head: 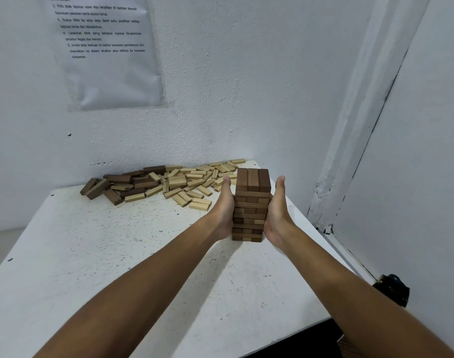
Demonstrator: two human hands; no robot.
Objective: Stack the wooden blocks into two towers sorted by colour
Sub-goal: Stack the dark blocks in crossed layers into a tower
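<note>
Left hand (224, 210), right hand (277, 210): we press flat palms on the dark tower (250, 205). Pale blocks (194, 180) unstacked, eleven o'clock.

You cannot see the fingers of either hand: the dark tower (251, 205) hides them. At eleven o'clock, the wall paper (104, 50) is cut off.

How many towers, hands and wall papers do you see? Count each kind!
Towers: 1, the tower
Hands: 2, left hand and right hand
Papers: 1, the paper
Total: 4
</note>
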